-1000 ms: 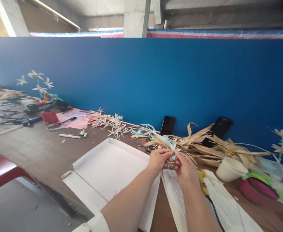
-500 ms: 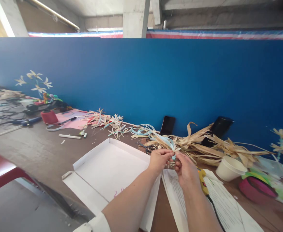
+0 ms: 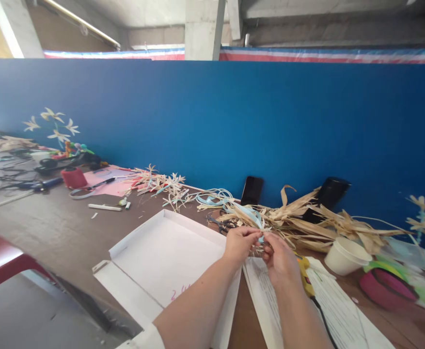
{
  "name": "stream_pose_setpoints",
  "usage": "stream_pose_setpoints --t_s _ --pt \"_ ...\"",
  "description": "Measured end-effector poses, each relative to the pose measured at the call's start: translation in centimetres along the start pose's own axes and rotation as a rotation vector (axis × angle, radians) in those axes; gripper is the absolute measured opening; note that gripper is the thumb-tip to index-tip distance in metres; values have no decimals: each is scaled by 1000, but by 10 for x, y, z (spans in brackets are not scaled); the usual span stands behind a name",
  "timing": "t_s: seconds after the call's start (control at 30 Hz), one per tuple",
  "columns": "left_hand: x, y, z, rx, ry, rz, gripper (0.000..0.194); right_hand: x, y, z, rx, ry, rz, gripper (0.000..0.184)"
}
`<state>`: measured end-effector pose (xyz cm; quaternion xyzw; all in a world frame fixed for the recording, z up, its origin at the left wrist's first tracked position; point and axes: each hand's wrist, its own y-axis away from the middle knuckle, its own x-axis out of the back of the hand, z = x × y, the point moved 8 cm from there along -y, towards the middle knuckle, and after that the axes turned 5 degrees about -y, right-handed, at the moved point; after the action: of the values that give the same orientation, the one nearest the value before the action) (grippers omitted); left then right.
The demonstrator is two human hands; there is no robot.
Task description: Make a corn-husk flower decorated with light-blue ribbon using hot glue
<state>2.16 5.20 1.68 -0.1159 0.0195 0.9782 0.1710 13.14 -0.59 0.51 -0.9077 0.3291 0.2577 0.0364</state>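
My left hand (image 3: 238, 245) and my right hand (image 3: 280, 257) meet over the table, thumbs and fingers pinched together. Between their fingertips is a small dried-husk flower (image 3: 266, 228) with pale petals and a light-blue piece at its base; the fingers partly hide it. Just behind the hands lie a light-blue ribbon (image 3: 250, 213) and a heap of dry corn husks (image 3: 292, 215). Dark-handled scissors (image 3: 222, 224) rest by my left hand. Beside my right forearm is a yellow corded tool (image 3: 306, 276) on printed paper sheets (image 3: 330, 295).
An open white box (image 3: 150, 252) lies under my left arm. Pale husk flowers (image 3: 168, 182) are piled farther left. A phone (image 3: 252, 190) leans on the blue partition (image 3: 212, 121). On the right stand a white cup (image 3: 346, 257) and a pink round container (image 3: 386, 288).
Both hands keep their pinch on the flower in almost the same spot. The whole view has shifted slightly downward.
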Motion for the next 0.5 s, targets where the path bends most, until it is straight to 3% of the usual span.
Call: stream_pose_setpoints --t_s 0.5 --pt "-2 1 3 -114 -57 -16 14 -2 1 -4 -10 -18 -12 28"
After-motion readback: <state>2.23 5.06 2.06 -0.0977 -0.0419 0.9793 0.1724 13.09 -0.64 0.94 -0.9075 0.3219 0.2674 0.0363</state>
